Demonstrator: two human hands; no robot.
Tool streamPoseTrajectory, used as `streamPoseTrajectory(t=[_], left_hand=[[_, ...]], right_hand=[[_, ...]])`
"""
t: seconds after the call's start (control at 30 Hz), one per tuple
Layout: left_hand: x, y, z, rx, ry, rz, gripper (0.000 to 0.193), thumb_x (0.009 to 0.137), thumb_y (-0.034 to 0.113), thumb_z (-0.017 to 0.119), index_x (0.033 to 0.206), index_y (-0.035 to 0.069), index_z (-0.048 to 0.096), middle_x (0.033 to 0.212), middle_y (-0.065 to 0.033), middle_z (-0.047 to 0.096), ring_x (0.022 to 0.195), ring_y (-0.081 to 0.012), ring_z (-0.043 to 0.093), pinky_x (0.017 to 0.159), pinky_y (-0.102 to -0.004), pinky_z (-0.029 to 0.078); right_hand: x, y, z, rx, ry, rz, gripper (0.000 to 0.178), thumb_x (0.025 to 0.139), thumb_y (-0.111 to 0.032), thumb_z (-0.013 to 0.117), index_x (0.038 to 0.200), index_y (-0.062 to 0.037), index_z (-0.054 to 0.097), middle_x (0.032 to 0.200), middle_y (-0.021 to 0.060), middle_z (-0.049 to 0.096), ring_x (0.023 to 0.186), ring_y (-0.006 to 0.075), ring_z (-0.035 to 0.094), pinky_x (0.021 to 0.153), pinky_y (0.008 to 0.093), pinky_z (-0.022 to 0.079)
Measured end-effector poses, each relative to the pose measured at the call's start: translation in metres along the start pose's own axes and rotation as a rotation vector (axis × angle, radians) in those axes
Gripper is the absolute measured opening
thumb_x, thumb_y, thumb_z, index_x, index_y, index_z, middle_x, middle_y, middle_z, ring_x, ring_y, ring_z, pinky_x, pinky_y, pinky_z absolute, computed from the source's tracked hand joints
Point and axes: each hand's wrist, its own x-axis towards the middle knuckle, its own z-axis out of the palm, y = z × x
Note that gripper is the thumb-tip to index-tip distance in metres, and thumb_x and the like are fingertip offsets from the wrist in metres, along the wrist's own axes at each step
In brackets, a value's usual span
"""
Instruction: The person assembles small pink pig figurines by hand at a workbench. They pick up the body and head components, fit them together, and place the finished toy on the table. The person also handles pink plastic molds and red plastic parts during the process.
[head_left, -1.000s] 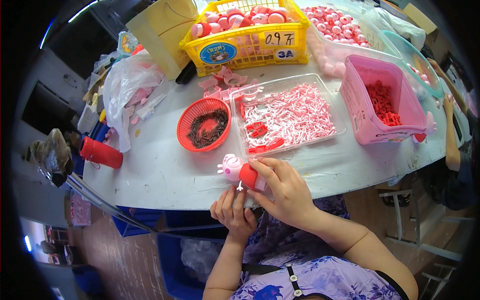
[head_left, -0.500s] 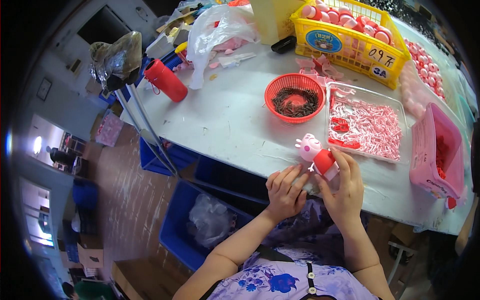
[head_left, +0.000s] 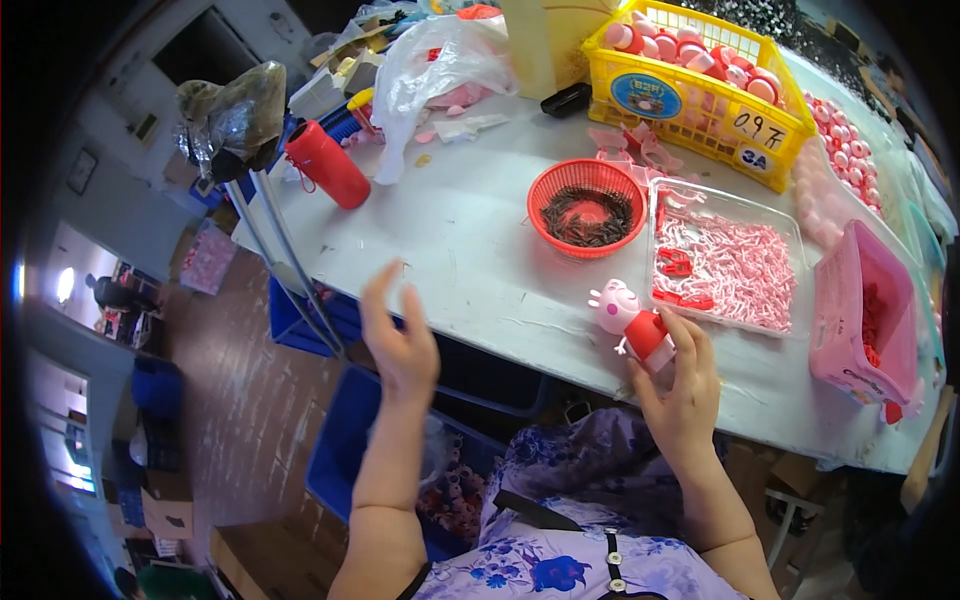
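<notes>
Beyond the figure (head_left: 643, 334) we see a red basket (head_left: 588, 248), a clear tray (head_left: 720, 317) (pink pieces (head_left: 735, 262) heaped inside) and, toward the bench's (head_left: 470, 255) right edge, a pink tub (head_left: 840, 335). Our left hand (head_left: 402, 350) is raised over the near edge, fingers spread; our right hand (head_left: 686, 388) pinches the figure's lower end by that edge, head and long axis slanting toward the far left corner.

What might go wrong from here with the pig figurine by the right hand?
Only the right hand holds the pig figurine, near the front edge of the table, so a slip might send it to the floor. The left hand is well apart, perhaps too far to catch it. The clear tray of small pink parts sits close by; a knock could spill some.
</notes>
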Motion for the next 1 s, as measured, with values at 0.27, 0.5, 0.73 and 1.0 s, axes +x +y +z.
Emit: streamPoseTrajectory(t=[0.27,0.5,0.73,1.0], left_hand=[[0.120,-0.187,0.002,-0.299,0.245,-0.608,0.043,0.094,0.020,0.047,0.132,-0.001,0.045,0.128,-0.0172,0.052,0.122,-0.0240,0.048,0.101,-0.0334,0.036],[0.183,-0.341,0.033,0.005,0.247,-0.670,0.036,0.084,0.000,0.057,0.121,0.000,0.057,0.115,-0.0125,0.059,0.102,-0.0207,0.058,0.087,-0.0302,0.046],[0.208,-0.420,0.063,-0.729,0.239,-0.390,0.033,0.087,0.016,0.058,0.118,0.005,0.056,0.116,-0.0193,0.058,0.108,-0.0331,0.057,0.084,-0.0413,0.049],[0.229,-0.431,0.066,-0.297,0.230,-0.413,0.038,0.085,0.022,0.059,0.119,0.005,0.054,0.116,-0.0211,0.057,0.108,-0.0355,0.056,0.085,-0.0431,0.048]], right_hand=[[0.003,-0.006,0.007,-0.057,-0.021,0.023,0.067,0.074,-0.010,0.073,0.133,-0.0074,0.042,0.115,0.0170,0.053,0.101,0.0356,0.055,0.083,0.0423,0.046],[0.011,-0.010,0.010,-0.156,-0.068,0.020,0.072,0.070,-0.007,0.073,0.134,-0.0028,0.040,0.109,0.0173,0.055,0.096,0.0353,0.054,0.084,0.0437,0.043],[0.016,-0.006,0.014,-0.166,-0.108,0.027,0.077,0.064,-0.002,0.071,0.134,-0.0016,0.038,0.104,0.0183,0.054,0.092,0.0373,0.053,0.080,0.0462,0.044],[0.015,-0.004,0.017,-0.216,-0.164,0.042,0.082,0.060,-0.001,0.071,0.134,-0.0006,0.036,0.101,0.0190,0.053,0.089,0.0382,0.052,0.077,0.0466,0.043]])
